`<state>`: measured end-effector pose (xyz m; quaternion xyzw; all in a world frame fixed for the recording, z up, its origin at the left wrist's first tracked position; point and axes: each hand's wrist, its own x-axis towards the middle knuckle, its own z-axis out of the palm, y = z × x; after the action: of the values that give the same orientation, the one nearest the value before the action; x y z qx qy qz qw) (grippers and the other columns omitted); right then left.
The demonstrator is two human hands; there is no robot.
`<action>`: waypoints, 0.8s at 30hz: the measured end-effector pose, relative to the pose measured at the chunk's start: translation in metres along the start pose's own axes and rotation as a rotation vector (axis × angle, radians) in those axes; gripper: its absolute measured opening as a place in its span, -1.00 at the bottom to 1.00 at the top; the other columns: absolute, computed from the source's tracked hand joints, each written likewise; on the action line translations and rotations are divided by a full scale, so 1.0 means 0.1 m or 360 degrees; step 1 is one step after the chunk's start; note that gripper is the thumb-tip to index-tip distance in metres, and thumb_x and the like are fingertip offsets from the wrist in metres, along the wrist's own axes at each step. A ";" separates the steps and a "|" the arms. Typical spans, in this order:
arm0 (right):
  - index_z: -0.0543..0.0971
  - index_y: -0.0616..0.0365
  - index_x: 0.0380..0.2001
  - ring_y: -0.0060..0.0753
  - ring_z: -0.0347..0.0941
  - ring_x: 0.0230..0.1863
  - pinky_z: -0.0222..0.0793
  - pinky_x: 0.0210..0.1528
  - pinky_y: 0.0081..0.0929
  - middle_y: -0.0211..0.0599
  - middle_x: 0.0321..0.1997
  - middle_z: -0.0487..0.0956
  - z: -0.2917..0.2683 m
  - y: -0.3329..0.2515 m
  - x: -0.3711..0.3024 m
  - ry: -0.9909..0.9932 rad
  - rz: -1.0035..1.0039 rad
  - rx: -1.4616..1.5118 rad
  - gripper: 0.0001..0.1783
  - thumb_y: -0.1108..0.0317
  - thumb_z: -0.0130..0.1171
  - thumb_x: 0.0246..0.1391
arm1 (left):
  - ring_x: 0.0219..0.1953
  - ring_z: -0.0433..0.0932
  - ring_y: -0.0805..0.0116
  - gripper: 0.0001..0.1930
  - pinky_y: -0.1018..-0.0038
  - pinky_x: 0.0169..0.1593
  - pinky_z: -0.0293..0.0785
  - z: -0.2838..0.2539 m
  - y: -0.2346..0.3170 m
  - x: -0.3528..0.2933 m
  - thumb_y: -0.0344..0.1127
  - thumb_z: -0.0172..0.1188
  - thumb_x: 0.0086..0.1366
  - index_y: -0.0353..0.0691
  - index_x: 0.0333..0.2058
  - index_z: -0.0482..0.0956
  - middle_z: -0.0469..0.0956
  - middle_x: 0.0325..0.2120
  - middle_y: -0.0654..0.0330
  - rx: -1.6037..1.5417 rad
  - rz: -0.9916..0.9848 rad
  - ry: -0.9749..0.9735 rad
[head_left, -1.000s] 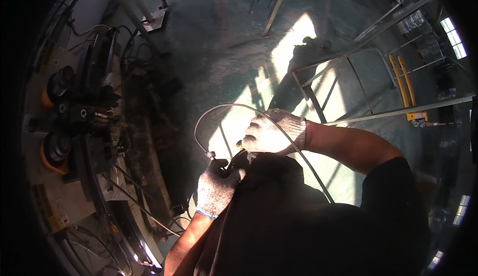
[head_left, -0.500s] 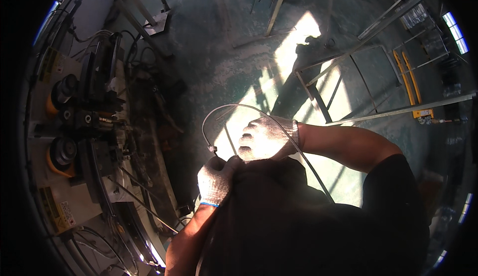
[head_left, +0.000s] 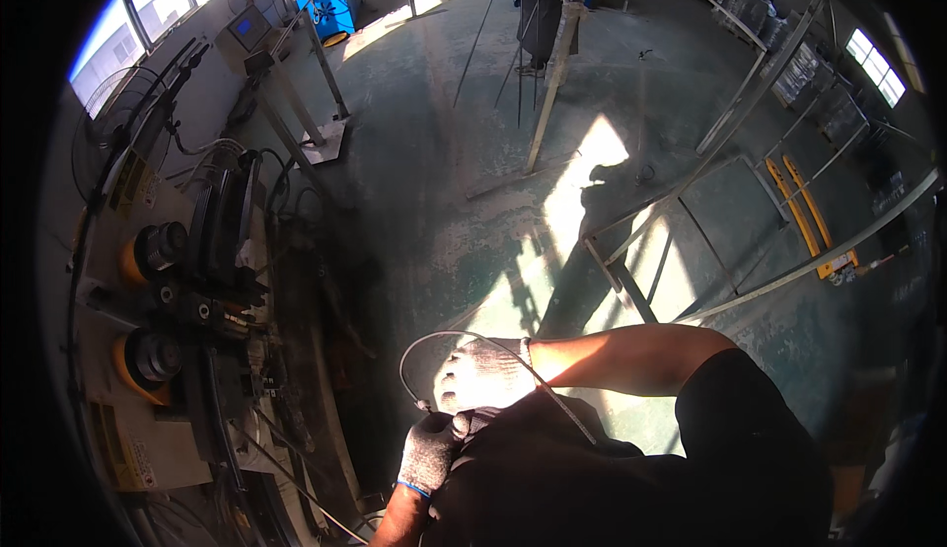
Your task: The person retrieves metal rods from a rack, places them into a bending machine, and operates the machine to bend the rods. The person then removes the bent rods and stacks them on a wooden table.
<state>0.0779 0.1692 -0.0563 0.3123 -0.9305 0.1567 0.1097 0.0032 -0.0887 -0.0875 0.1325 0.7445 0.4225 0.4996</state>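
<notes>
A thin grey cable (head_left: 464, 333) arcs up in front of my body, passes over my right wrist and runs down to the right across my dark clothing. My left hand (head_left: 431, 453), in a pale knitted glove with a blue cuff edge, is closed close against my front. The cable's end, with a small fitting (head_left: 424, 406), meets its fingers. Just above and to the right, my right hand (head_left: 485, 374), in the same kind of glove, lies in bright sunlight with its fingers curled. Whatever it grips, if anything, is lost in glare and behind the hand.
Along the left stands a machine (head_left: 153, 357) with dark round rollers and orange parts. To the right are a metal frame (head_left: 691, 197) and a yellow pallet jack (head_left: 811, 214). A slanted post (head_left: 554, 88) stands ahead, with a blue machine (head_left: 330, 9) at the far left.
The view has tilted up, so the hands sit lower and more of the far room shows. Both hands keep nearly the same pose, and the cable loop stays at the left hand.
</notes>
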 end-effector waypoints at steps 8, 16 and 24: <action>0.75 -0.01 -0.09 -0.15 0.73 -0.06 0.65 0.00 -0.07 -0.30 -0.14 0.77 0.08 0.08 0.22 -0.0052 -0.0143 0.0079 -0.79 0.18 0.26 0.34 | -0.15 0.74 0.36 -0.56 0.33 0.00 0.64 -0.12 0.28 -0.22 0.01 0.43 0.61 -0.38 -0.04 0.85 0.84 -0.22 0.13 0.0221 0.0129 0.0029; 0.68 0.12 0.29 0.08 0.72 0.27 0.57 0.33 -0.01 0.02 0.21 0.80 -0.13 -0.13 -0.17 -0.0766 0.1000 0.1241 -0.39 -0.16 0.28 0.50 | -0.05 0.82 0.18 -0.44 0.26 0.12 0.68 -0.02 0.39 -0.15 0.15 0.48 0.52 -0.37 -0.03 0.88 0.87 -0.15 -0.07 0.0361 0.0153 -0.0042; 0.75 0.03 0.22 0.08 0.76 0.22 0.60 0.30 -0.03 -0.02 0.18 0.82 -0.48 -0.27 -0.47 -0.1424 0.0975 0.0657 -0.50 -0.08 0.19 0.51 | 0.25 0.73 0.00 -0.50 0.09 0.35 0.59 0.35 0.54 0.17 -0.02 0.53 0.42 -0.28 0.15 0.83 0.80 0.14 -0.13 0.0303 0.0365 -0.0631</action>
<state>0.1365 0.1921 -0.0202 0.0795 -0.8845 0.2122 -0.4078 0.0130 -0.0282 -0.0620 0.3428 0.6485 0.3702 0.5699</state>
